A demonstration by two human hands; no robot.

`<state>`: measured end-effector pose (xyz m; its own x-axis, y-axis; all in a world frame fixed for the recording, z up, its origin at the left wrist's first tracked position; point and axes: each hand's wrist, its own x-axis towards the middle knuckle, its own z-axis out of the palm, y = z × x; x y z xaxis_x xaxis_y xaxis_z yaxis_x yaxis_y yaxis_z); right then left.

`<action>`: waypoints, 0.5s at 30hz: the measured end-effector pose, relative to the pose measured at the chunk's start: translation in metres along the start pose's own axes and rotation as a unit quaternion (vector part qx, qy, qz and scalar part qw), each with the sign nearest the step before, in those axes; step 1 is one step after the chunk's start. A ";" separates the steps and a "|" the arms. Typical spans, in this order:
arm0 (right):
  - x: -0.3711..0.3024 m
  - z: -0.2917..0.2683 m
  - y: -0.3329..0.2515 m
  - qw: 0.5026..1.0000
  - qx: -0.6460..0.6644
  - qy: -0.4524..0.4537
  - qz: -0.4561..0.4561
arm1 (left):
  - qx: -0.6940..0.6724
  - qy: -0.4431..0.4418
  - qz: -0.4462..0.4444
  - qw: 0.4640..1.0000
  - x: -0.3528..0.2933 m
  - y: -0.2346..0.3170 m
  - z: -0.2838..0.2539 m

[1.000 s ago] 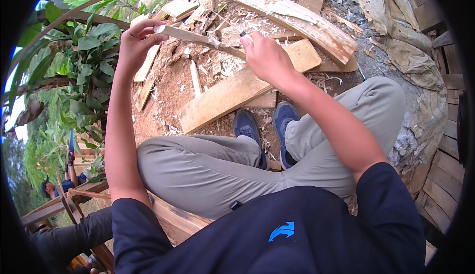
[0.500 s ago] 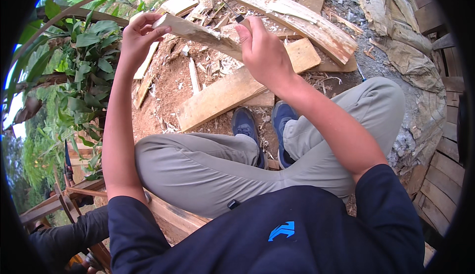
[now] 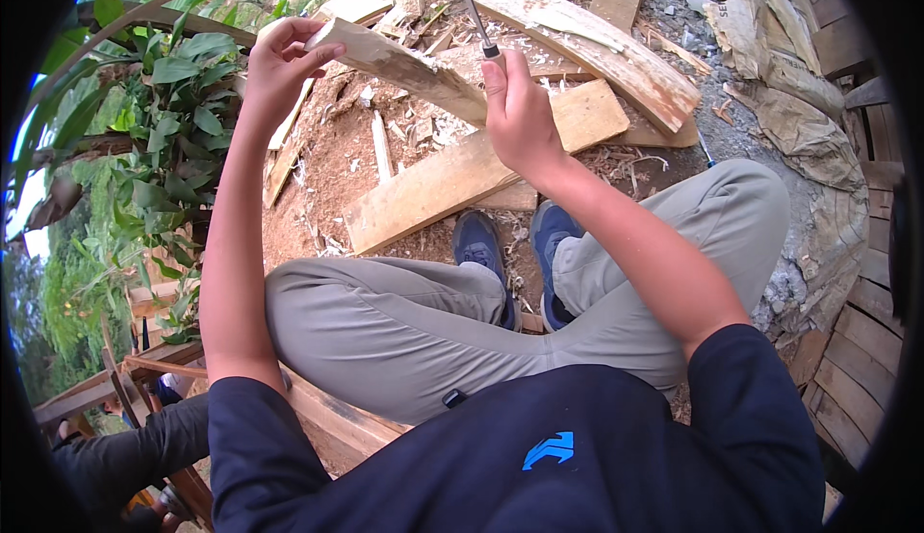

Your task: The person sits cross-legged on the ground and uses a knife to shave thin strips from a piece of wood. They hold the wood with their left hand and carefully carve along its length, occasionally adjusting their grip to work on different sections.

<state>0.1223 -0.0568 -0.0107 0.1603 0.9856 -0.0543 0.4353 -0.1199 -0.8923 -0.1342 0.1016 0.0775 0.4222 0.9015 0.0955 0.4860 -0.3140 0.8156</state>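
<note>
My left hand (image 3: pixel 281 63) grips the upper left end of a short wooden board (image 3: pixel 404 62), thumb on one side and fingers behind. The board slants down to the right, its face pale with a dark rough patch. In my right hand (image 3: pixel 520 114) is a long narrow-bladed tool (image 3: pixel 471 6). Its thin metal blade rises up past the top of the view from a dark collar, and my fist hides the handle. The board's lower right end meets the side of my right hand; whether they touch I cannot tell.
A wider plank (image 3: pixel 423 196) lies across the ground before my shoes (image 3: pixel 477 244). Beyond is a thick, rough-hewn slab (image 3: pixel 587 47), with wood shavings about. Leafy plants (image 3: pixel 173 119) grow at the left. Crumpled sacking (image 3: pixel 799 110) lies right, and another person's dark sleeve (image 3: pixel 135 456) shows lower left.
The tool's blade has swung from slanting left to nearly upright. My right hand has moved slightly right and down, and the board's lower end has shifted the same way.
</note>
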 end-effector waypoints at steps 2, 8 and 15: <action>-0.004 0.014 0.023 0.985 -0.137 -0.083 0.062 | 0.000 -0.008 -0.003 1.000 0.001 0.002 0.001; -0.002 0.000 0.000 0.990 -0.133 -0.035 0.010 | 0.021 -0.008 -0.018 1.000 0.000 -0.001 -0.002; -0.001 0.016 0.028 0.994 -0.101 -0.039 0.012 | -0.011 0.002 -0.005 1.000 0.004 0.005 0.006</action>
<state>0.1206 -0.0588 -0.0429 0.1067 0.9874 -0.1172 0.6019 -0.1579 -0.7828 -0.1257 0.1016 0.0780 0.4136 0.9060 0.0899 0.4726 -0.2981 0.8293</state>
